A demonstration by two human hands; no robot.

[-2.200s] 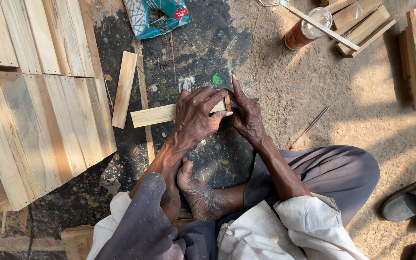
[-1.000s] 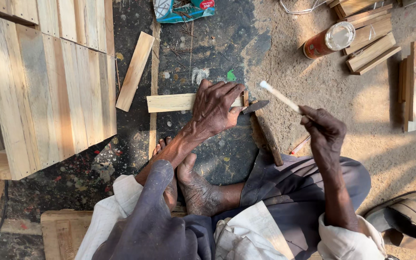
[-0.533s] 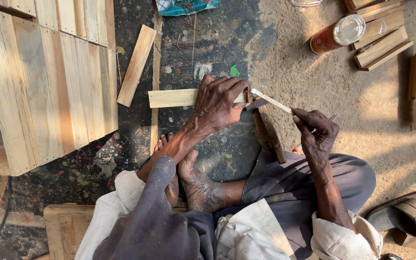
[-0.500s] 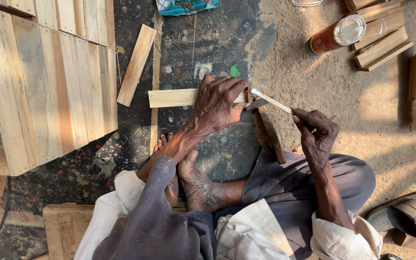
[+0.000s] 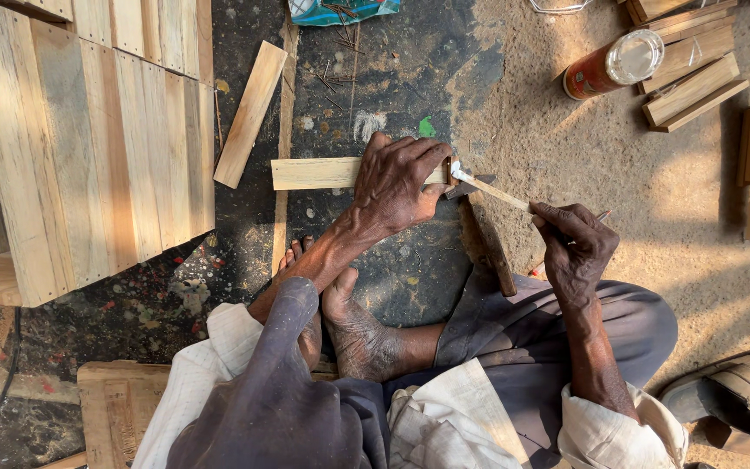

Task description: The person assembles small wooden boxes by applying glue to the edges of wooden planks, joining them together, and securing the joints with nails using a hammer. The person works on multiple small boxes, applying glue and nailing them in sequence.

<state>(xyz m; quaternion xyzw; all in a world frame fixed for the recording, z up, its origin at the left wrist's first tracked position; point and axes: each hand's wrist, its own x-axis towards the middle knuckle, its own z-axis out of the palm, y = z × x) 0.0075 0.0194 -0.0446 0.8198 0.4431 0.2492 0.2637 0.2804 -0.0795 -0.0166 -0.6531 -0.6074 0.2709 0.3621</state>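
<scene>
We observe the left hand (image 5: 397,178) pressed flat, fingers together, on the right end of a short pale wooden slat (image 5: 314,173) that lies crosswise on the dark floor (image 5: 392,69). The right hand (image 5: 575,247) pinches the end of a thin pale stick (image 5: 490,187), whose far tip meets the slat's end beside the left fingertips. A hammer (image 5: 486,234) lies just below the stick. A slatted wooden panel (image 5: 88,148) sits left; a red jar (image 5: 614,63) lies well apart, upper right.
</scene>
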